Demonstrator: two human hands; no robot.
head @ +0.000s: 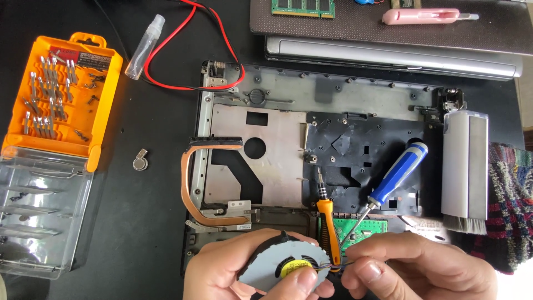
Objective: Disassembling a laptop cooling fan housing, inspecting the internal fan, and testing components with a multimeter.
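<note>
Fingers of the left hand (222, 272) grip the round grey cooling fan (280, 264), lifted free just below the opened laptop chassis (333, 89); right hand (422, 266) pinches its thin wires (333, 267). Copper heat pipe (191, 183) lies loose on the chassis's left side. Two screwdrivers rest on it, reassembly not begun.

The bit case (61, 100) lies left of the laptop chassis (333, 94), with a coin cell (140, 161) between them. On the chassis rest two screwdrivers (398, 173) (side by side); a brush (465, 169) sits at its right edge, another laptop (388, 58) behind it.
</note>
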